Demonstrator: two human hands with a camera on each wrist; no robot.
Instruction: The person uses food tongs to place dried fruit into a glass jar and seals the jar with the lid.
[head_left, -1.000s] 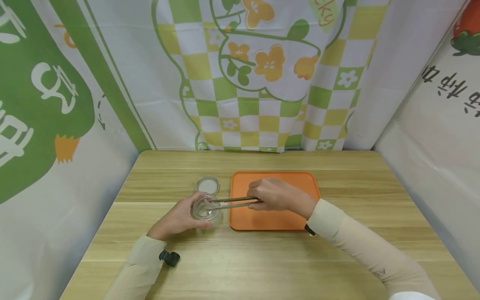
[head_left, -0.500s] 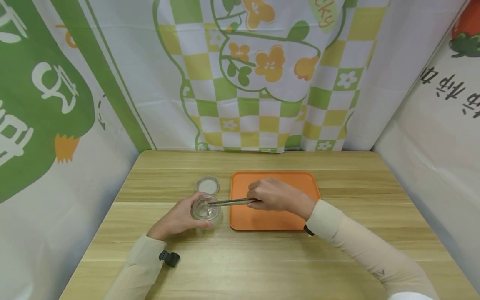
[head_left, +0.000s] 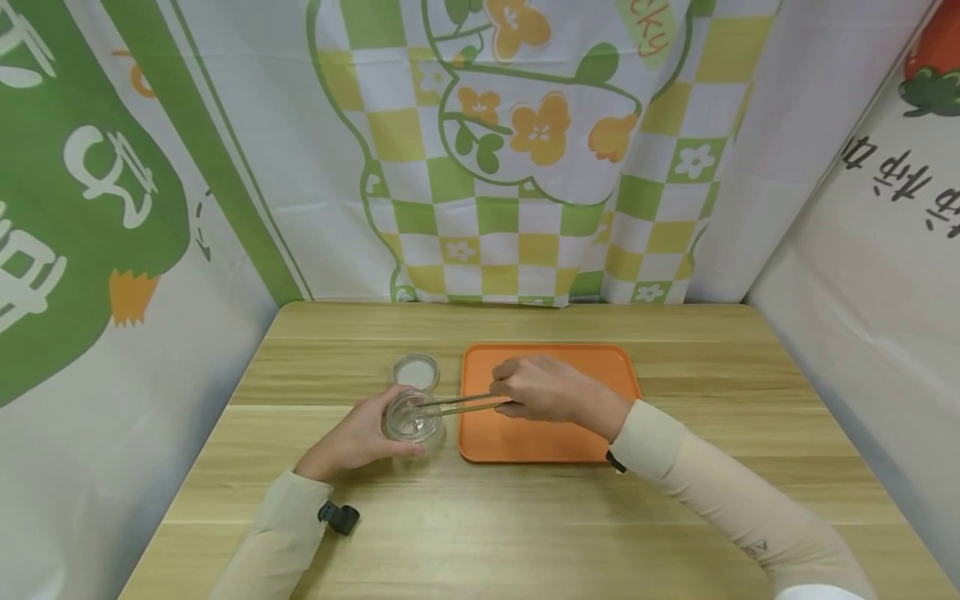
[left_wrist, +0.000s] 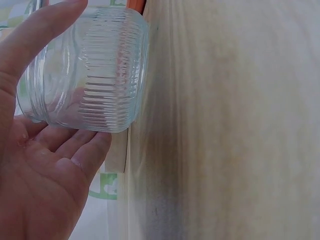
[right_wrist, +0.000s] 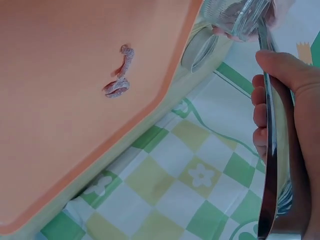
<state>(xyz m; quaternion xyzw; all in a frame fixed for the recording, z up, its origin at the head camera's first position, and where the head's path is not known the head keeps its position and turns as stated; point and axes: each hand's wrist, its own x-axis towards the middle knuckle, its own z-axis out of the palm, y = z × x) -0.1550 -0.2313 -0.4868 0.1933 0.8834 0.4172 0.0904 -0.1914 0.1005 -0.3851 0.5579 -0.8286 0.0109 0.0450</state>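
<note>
My left hand (head_left: 358, 439) holds a clear glass jar (head_left: 408, 423) between thumb and fingers. Ribbed glass shows on the lower wall of the jar (left_wrist: 107, 75) in the left wrist view, which has it low over the wooden table. In my right hand (head_left: 543, 390) is a pair of metal tongs (head_left: 468, 409), reaching left with their tips inside the jar's mouth. The tongs' two arms stand slightly apart. Something small and pale shows in the jar near the tips, too small to identify. The right hand is over the orange tray (head_left: 480, 446).
Small dark reddish, whitish-coated pieces (right_wrist: 117, 87) lie on the tray, seen in the right wrist view. A round clear-rimmed lid (head_left: 416, 372) lies on the table (head_left: 480, 533) just behind the jar. A patterned cloth (head_left: 517, 233) hangs beyond the table's far edge.
The tongs' arms came together half a second ago and are apart again now, less widely than a second ago. Left hand and jar have stayed in place.
</note>
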